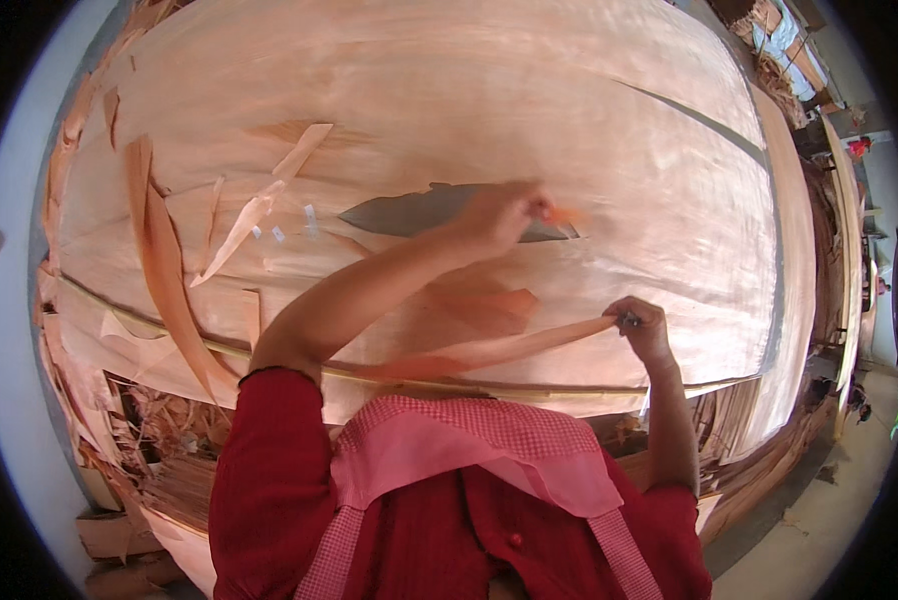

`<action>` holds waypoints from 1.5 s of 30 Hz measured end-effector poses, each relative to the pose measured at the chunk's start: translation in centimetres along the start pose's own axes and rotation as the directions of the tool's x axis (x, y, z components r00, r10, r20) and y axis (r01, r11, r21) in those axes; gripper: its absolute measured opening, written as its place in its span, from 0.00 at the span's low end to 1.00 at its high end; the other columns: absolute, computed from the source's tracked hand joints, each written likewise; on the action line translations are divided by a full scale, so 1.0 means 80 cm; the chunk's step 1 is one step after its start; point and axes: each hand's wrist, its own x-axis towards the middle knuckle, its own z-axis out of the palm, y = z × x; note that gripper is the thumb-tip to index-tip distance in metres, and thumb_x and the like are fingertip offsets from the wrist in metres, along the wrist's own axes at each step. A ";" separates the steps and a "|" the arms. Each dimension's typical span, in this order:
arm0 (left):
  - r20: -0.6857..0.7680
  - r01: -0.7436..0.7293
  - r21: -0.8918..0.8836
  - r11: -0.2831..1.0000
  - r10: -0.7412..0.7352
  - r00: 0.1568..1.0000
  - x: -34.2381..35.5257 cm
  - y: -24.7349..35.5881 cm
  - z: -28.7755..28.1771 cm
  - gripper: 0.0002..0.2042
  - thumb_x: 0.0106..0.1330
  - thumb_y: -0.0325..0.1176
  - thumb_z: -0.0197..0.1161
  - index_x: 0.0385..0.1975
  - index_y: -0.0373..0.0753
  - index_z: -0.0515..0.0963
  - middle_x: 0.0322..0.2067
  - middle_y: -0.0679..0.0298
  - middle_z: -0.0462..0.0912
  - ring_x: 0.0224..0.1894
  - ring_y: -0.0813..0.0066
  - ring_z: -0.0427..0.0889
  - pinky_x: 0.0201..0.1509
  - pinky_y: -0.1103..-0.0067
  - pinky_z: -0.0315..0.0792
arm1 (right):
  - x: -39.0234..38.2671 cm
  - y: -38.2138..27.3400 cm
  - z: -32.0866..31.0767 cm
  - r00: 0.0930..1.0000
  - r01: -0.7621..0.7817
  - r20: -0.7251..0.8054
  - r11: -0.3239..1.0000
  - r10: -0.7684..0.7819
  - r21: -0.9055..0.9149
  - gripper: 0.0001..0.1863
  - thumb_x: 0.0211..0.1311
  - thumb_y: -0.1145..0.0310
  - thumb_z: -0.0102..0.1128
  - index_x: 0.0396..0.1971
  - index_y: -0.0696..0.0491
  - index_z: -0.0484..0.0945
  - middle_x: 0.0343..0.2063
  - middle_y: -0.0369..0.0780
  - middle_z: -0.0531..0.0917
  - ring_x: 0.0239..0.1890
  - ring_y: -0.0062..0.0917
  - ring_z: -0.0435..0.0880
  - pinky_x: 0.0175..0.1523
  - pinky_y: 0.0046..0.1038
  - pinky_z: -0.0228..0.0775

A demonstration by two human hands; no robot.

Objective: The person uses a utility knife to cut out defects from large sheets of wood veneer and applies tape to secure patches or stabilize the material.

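Note:
My left hand (pixel 504 220) is raised over a long dark gap (pixel 399 213) in the pale wood veneer sheet (pixel 619 160), its fingers closed on a small orange veneer scrap (pixel 567 216), slightly blurred. Lower right, my right hand (pixel 642 328) is closed on the end of a long veneer strip (pixel 509 343), which stretches leftward under my left arm. A small dark object shows between its fingers, too small to name. Loose strips (pixel 174 270) and scraps (pixel 259 205) lie on the sheet to the left.
A bamboo-like pole (pixel 149 316) runs along the near edge, with piled veneer offcuts (pixel 169 430) below it. Stacked boards (pixel 837 270) and clutter (pixel 784 55) line the right side. A pale wall (pixel 14 250) stands at the far left.

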 end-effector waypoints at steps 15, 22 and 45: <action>-0.346 0.265 0.813 0.519 0.063 0.936 -0.227 -0.107 -0.179 0.19 0.55 0.30 0.55 0.49 0.41 0.70 0.51 0.60 0.70 0.60 0.58 0.60 0.63 0.62 0.52 | 0.201 -0.020 0.066 0.985 -0.113 0.104 0.969 0.139 -0.219 0.11 0.43 0.64 0.63 0.26 0.56 0.78 0.13 0.34 0.71 0.18 0.18 0.69 0.25 0.24 0.62; -0.351 0.330 0.644 0.690 -0.117 0.929 -0.233 -0.126 -0.149 0.25 0.54 0.34 0.58 0.55 0.47 0.65 0.58 0.60 0.62 0.62 0.57 0.56 0.65 0.62 0.45 | 0.203 -0.011 0.052 0.975 -0.194 0.061 0.956 0.212 -0.221 0.13 0.42 0.61 0.66 0.25 0.55 0.79 0.13 0.33 0.71 0.18 0.18 0.69 0.26 0.24 0.61; -0.182 0.178 0.828 0.531 -0.045 0.982 -0.231 -0.131 -0.142 0.24 0.54 0.35 0.59 0.54 0.50 0.67 0.59 0.62 0.61 0.61 0.57 0.56 0.64 0.60 0.46 | 0.047 0.111 -0.107 0.816 -0.563 -0.452 0.669 0.359 -0.486 0.16 0.52 0.56 0.57 0.33 0.53 0.78 0.24 0.44 0.80 0.30 0.35 0.79 0.36 0.35 0.68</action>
